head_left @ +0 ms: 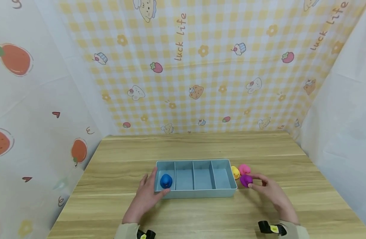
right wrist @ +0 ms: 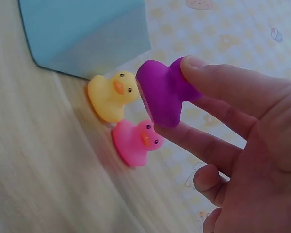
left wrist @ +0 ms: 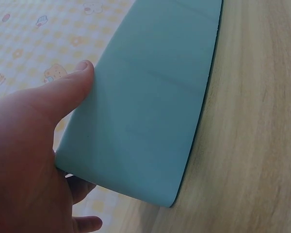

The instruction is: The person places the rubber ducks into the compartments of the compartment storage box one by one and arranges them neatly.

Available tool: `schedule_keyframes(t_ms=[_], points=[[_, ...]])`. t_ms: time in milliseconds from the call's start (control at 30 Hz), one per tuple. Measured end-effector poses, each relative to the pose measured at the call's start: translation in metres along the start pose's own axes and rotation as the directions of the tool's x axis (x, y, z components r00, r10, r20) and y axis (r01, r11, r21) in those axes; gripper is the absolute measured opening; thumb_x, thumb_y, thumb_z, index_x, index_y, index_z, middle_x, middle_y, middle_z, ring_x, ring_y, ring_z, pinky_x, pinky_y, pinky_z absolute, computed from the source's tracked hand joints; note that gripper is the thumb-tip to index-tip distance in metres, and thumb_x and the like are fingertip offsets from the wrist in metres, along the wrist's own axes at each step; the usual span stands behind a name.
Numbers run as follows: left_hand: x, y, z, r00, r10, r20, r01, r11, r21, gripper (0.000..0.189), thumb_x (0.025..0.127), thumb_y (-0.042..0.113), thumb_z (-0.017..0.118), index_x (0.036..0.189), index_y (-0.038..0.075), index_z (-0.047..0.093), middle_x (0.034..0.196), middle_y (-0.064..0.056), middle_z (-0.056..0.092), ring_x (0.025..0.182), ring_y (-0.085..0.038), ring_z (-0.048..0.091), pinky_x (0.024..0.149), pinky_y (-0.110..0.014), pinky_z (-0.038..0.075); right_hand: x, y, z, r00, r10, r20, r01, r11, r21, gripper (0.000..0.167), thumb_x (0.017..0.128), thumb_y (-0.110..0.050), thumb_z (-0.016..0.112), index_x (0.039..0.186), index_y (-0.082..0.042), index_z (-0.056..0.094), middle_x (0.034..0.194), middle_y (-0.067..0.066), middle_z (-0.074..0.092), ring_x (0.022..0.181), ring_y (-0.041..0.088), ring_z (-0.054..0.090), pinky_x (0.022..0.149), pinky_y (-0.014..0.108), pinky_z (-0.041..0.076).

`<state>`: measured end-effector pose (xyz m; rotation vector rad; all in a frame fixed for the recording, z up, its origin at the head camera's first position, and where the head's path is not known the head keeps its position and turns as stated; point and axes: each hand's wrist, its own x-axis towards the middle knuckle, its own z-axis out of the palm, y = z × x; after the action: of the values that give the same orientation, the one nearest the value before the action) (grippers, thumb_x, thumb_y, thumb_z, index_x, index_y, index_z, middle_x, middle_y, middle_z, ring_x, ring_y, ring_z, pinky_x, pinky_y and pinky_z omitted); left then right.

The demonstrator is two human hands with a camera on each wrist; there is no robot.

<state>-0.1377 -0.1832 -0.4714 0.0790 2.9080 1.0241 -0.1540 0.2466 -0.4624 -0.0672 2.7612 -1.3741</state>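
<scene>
A blue-grey box [head_left: 197, 194] with a row of compartments sits on the table, a blue rubber duck [head_left: 166, 181] in its leftmost one. My left hand [head_left: 145, 196] holds the box's left end, thumb on the front rim and fingers along the left side. In the left wrist view the box's plain outer wall [left wrist: 140, 107] fills the middle. Between thumb and fingers, my right hand [head_left: 269, 191] pinches a purple rubber duck [right wrist: 162, 92], just right of the box. Behind it are a yellow rubber duck [right wrist: 109, 99], close to the box's right end, and a pink rubber duck [right wrist: 135, 143].
The wooden table [head_left: 200, 215] extends around the box on all sides. A yellow checked cloth [head_left: 200, 73] hangs behind it. White cloth walls stand at the left [head_left: 51, 99] and right [head_left: 344, 116].
</scene>
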Motion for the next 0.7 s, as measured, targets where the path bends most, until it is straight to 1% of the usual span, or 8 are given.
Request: schedule_keyframes(t_ms=[100, 167, 233, 300, 467, 567, 633, 700], points=[[0.000, -0.001, 0.000, 1.000, 0.004, 0.002, -0.004, 1.000, 0.004, 0.094, 0.086, 0.049, 0.066, 0.154, 0.010, 0.014, 0.154, -0.018, 0.031, 0.141, -0.050, 0.015, 0.097, -0.075, 0.029, 0.001, -0.003, -0.003, 1.000, -0.010, 0.002, 0.010, 1.000, 0.012, 0.044, 0.087, -0.025, 0.070, 0.125, -0.004, 0.061, 0.126, 0.020, 0.060, 0.109, 0.027, 0.049, 0.083, 0.033, 0.039], [0.001, -0.001, 0.001, 1.000, 0.004, 0.003, -0.005, 1.000, 0.005, 0.094, 0.086, 0.050, 0.066, 0.154, 0.010, 0.014, 0.154, -0.017, 0.031, 0.141, -0.050, 0.015, 0.098, -0.075, 0.028, 0.001, -0.005, -0.005, 1.000, -0.005, 0.001, 0.005, 1.000, 0.021, 0.045, 0.088, -0.026, 0.069, 0.125, -0.003, 0.060, 0.128, 0.022, 0.058, 0.120, 0.033, 0.045, 0.091, 0.040, 0.038], [0.001, -0.002, 0.001, 1.000, 0.003, 0.003, -0.003, 1.000, 0.002, 0.094, 0.086, 0.050, 0.065, 0.154, 0.010, 0.014, 0.154, -0.017, 0.031, 0.141, -0.050, 0.015, 0.098, -0.075, 0.028, 0.002, -0.007, -0.007, 1.000, -0.003, -0.003, 0.003, 1.000, 0.031, 0.047, 0.088, -0.026, 0.069, 0.127, -0.002, 0.059, 0.130, 0.024, 0.057, 0.121, 0.036, 0.044, 0.092, 0.044, 0.037], [0.001, -0.002, 0.001, 1.000, 0.004, 0.003, -0.004, 1.000, 0.002, 0.094, 0.086, 0.050, 0.065, 0.154, 0.011, 0.013, 0.154, -0.017, 0.031, 0.141, -0.050, 0.015, 0.098, -0.075, 0.028, 0.002, -0.010, -0.008, 1.000, -0.021, -0.016, 0.022, 0.999, 0.034, 0.047, 0.089, -0.026, 0.069, 0.127, -0.002, 0.059, 0.130, 0.024, 0.057, 0.120, 0.035, 0.044, 0.092, 0.044, 0.037], [0.001, -0.003, 0.002, 1.000, 0.002, 0.007, -0.002, 1.000, 0.001, 0.094, 0.086, 0.049, 0.065, 0.154, 0.011, 0.012, 0.154, -0.018, 0.031, 0.141, -0.049, 0.014, 0.099, -0.075, 0.027, 0.006, -0.020, -0.008, 0.996, -0.080, -0.032, 0.081, 0.996, 0.033, 0.044, 0.088, -0.027, 0.069, 0.126, -0.005, 0.061, 0.126, 0.019, 0.061, 0.117, 0.023, 0.045, 0.095, 0.044, 0.035], [0.001, -0.003, 0.001, 1.000, 0.003, 0.006, -0.003, 1.000, -0.001, 0.094, 0.087, 0.049, 0.065, 0.154, 0.010, 0.012, 0.154, -0.018, 0.031, 0.141, -0.049, 0.014, 0.099, -0.075, 0.027, 0.009, -0.028, -0.008, 0.995, -0.096, -0.020, 0.097, 0.994, 0.050, 0.044, 0.089, -0.028, 0.069, 0.126, -0.005, 0.061, 0.126, 0.019, 0.061, 0.122, 0.027, 0.044, 0.099, 0.050, 0.033], [0.001, -0.003, 0.001, 1.000, 0.007, 0.006, -0.007, 1.000, -0.003, 0.094, 0.087, 0.049, 0.064, 0.154, 0.010, 0.013, 0.154, -0.018, 0.031, 0.141, -0.050, 0.014, 0.099, -0.075, 0.027, 0.010, -0.034, -0.007, 0.995, -0.101, -0.014, 0.102, 0.993, 0.055, 0.044, 0.089, -0.028, 0.069, 0.125, -0.005, 0.062, 0.126, 0.021, 0.059, 0.123, 0.032, 0.042, 0.097, 0.051, 0.033], [0.000, -0.003, 0.001, 1.000, 0.009, 0.006, -0.009, 1.000, -0.002, 0.094, 0.087, 0.050, 0.064, 0.154, 0.010, 0.013, 0.154, -0.018, 0.031, 0.141, -0.050, 0.014, 0.099, -0.075, 0.027, 0.012, -0.039, -0.006, 0.994, -0.112, -0.009, 0.113, 0.992, 0.059, 0.043, 0.089, -0.028, 0.069, 0.125, -0.006, 0.062, 0.126, 0.021, 0.059, 0.123, 0.034, 0.043, 0.096, 0.050, 0.033]])
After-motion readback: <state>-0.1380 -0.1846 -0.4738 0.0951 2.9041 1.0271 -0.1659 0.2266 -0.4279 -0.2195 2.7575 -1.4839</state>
